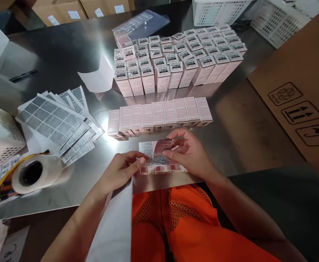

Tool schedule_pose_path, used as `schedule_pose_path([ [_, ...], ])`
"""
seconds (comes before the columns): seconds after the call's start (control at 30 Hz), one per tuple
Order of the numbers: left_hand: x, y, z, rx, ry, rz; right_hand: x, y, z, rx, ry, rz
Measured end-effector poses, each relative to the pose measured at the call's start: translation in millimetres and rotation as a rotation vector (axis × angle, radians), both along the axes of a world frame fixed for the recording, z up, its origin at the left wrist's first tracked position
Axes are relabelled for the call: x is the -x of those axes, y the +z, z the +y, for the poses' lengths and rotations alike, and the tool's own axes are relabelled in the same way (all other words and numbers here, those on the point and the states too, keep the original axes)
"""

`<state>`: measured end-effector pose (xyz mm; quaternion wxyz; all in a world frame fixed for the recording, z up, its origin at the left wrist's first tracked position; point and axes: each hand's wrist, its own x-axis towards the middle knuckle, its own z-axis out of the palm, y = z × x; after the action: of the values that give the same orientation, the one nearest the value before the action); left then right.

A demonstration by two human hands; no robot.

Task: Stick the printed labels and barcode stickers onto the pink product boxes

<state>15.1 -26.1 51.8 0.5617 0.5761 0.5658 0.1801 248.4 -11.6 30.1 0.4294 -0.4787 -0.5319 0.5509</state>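
Note:
Several small pink-and-white boxes (pixel 162 168) lie side by side at the table's front edge. My right hand (pixel 190 154) pinches a clear sticker (pixel 162 151) with dark print, curled up over these boxes. On the leftmost box sits a similar printed sticker (pixel 146 150). My left hand (pixel 124 168) is closed, its thumb and index finger at the left edge of that box. A white sheet (pixel 114 225) hangs from under my left hand along the forearm; its gripped end is hidden.
A row of pink boxes (pixel 158 115) lies ahead, with upright barcoded boxes (pixel 163 78) behind it. Printed label sheets (pixel 52 120) and a tape roll (pixel 48 173) are at left. A large carton (pixel 298 98) stands at right; white baskets (pixel 219 12) are behind.

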Motion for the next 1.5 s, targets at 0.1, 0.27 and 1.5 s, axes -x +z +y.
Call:
schedule_pose_path([
  [0.1,-13.3,-2.6,-2.9,0.023,-0.065,0.019,-0.6,-0.8,0.1,0.044,0.026,-0.032],
  [0.27,-26.1,-10.6,-5.5,0.007,-0.06,0.093,-0.8,-4.6,1.7,-0.004,0.033,-0.127],
  [1.5,-46.5,-7.5,11.8,0.174,-0.207,0.497,10.5,-19.1,28.4,-0.053,-0.005,-0.748],
])
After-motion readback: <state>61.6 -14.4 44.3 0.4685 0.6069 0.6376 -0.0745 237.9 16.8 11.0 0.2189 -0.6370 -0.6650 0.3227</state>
